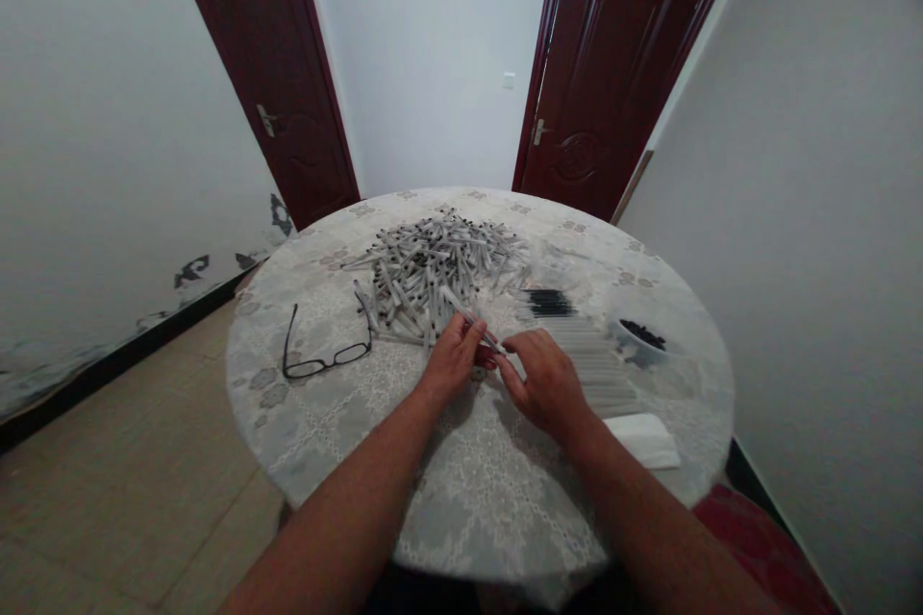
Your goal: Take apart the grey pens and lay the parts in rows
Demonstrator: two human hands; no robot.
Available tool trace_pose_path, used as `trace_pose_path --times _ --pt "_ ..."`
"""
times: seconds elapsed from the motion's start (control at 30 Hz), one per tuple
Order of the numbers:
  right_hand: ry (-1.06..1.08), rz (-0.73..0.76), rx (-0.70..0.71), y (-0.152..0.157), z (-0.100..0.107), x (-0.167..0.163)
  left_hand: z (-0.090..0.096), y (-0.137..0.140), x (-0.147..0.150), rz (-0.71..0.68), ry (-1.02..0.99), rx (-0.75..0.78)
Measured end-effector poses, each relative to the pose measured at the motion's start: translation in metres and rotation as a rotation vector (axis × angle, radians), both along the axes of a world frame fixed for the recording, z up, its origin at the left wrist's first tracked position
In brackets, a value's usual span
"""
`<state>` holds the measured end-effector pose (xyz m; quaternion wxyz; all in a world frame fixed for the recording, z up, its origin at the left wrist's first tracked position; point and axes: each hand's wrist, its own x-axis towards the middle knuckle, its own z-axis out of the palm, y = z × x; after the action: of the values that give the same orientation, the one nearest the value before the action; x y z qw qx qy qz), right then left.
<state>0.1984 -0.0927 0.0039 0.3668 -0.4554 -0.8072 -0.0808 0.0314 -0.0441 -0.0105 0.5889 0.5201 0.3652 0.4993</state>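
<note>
My left hand is closed around a slim whitish pen barrel, which slants from upper left to lower right. At its lower end, the thumb and fingers of my right hand are pinched on the same barrel. A small red patch shows between the hands; I cannot make out what it is. Just beyond my left hand lies a loose heap of white pens with dark ends. Beside my right hand, pale thin tubes lie in a row, with a bundle of black sticks at their far end.
Folded eyeglasses are not seen; open black-framed eyeglasses lie at the left. On the right stands a clear bowl of small black parts. A white folded tissue is nearer me. A patterned cloth covers the round table.
</note>
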Motion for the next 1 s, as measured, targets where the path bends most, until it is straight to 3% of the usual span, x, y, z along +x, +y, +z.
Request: trace_pose_path --times 0.43,0.73,1.0 --pt "-0.086 -0.034 -0.095 0.003 -0.01 -0.002 -0.003 0.003 0.0 0.056 0.037 0.029" --pt "-0.28 -0.193 -0.187 0.005 0.002 0.014 0.003 0.006 -0.005 0.253 -0.005 0.039" --pt "-0.311 -0.233 -0.325 -0.003 0.008 0.025 -0.001 0.005 0.001 0.241 0.011 0.036"
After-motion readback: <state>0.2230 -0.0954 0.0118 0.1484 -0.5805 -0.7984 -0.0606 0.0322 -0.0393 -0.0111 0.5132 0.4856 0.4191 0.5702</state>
